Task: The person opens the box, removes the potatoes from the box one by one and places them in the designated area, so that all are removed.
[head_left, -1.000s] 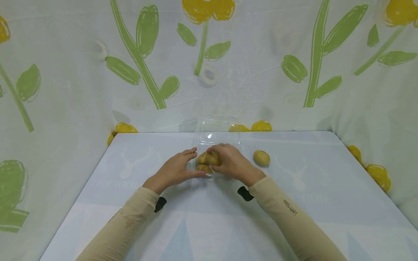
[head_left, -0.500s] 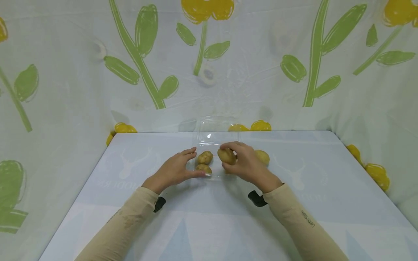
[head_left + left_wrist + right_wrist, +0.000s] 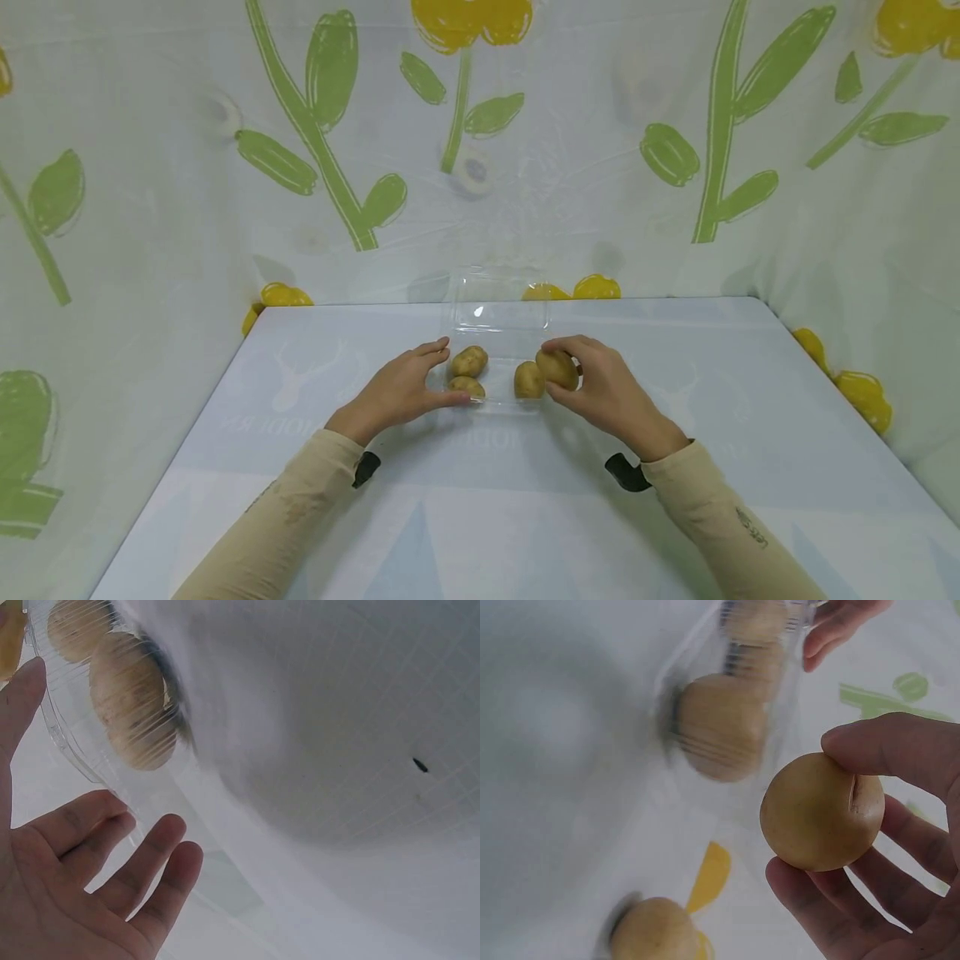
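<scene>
A clear plastic clamshell container stands with its lid raised. Two potatoes lie in its left part, a rear potato and a front potato. In its right part sits another potato. My right hand pinches a potato between thumb and fingers, above the container's right end. At the left end, my left hand rests its thumb on the front rim, its other fingers extended along the side. The left wrist view shows potatoes through the ribbed plastic wall.
One loose potato lies on the table beyond the container's right end; my right hand hides it in the head view. The white table runs back to a flower-printed curtain.
My right hand has carried its potato rightward from the container's left part to its right end. A potato in the right part has come into view. My left hand stays put.
</scene>
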Tool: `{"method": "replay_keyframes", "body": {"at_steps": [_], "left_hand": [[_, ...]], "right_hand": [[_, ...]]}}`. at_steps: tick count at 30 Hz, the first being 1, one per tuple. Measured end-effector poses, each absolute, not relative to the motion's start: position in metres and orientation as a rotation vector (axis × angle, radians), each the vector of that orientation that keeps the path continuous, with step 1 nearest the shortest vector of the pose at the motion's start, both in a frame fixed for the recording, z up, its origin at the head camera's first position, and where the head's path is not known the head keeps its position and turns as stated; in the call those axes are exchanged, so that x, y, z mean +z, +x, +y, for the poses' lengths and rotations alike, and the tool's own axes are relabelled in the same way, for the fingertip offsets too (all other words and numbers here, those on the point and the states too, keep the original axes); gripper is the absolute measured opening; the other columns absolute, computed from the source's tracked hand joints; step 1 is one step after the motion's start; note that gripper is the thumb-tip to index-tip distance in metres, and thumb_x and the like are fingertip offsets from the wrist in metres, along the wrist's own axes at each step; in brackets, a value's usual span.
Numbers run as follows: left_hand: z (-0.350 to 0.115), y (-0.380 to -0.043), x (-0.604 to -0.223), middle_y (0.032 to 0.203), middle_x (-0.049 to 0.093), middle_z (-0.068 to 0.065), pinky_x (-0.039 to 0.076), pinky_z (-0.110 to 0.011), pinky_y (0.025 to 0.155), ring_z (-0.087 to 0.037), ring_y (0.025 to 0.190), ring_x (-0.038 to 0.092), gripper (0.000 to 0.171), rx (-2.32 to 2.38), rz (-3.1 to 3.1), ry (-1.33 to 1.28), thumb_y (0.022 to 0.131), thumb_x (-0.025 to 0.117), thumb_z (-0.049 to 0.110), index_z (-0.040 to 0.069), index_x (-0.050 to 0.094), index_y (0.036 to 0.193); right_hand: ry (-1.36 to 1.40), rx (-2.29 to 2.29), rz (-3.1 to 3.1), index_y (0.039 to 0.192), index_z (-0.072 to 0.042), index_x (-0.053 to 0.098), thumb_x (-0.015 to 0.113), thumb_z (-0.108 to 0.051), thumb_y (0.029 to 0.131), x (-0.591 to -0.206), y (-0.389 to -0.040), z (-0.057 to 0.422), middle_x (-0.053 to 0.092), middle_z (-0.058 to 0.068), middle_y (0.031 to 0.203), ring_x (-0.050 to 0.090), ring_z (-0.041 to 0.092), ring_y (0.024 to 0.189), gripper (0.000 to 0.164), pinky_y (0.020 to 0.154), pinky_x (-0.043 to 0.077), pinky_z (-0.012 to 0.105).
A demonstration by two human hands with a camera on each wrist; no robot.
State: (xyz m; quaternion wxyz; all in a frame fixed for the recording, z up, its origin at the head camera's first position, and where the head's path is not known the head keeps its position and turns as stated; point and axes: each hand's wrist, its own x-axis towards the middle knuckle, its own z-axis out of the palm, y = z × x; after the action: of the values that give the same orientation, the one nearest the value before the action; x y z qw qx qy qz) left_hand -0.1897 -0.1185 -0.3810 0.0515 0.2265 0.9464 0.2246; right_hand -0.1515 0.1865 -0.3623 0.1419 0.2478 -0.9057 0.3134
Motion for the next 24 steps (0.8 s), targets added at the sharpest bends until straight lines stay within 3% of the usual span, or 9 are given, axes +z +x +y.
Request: {"method": "replay_keyframes", "body": {"at_steps": [24], "left_hand": [[-0.119, -0.192, -0.384, 0.163, 0.033, -0.001, 0.031, -0.051, 0.118, -0.03, 0.148, 0.033, 0.093, 0.681, 2.876, 0.68, 0.083, 0.074, 0.063, 0.002, 0.049, 0.149]], "right_hand": [[0.629, 0.671, -2.831, 0.113, -0.003, 0.069, 0.084, -0.005, 0.078, -0.394, -0.162, 0.224, 0.062, 0.015, 0.117, 0.06, 0.027, 0.091, 0.038, 0.078, 0.054, 0.041]]}}
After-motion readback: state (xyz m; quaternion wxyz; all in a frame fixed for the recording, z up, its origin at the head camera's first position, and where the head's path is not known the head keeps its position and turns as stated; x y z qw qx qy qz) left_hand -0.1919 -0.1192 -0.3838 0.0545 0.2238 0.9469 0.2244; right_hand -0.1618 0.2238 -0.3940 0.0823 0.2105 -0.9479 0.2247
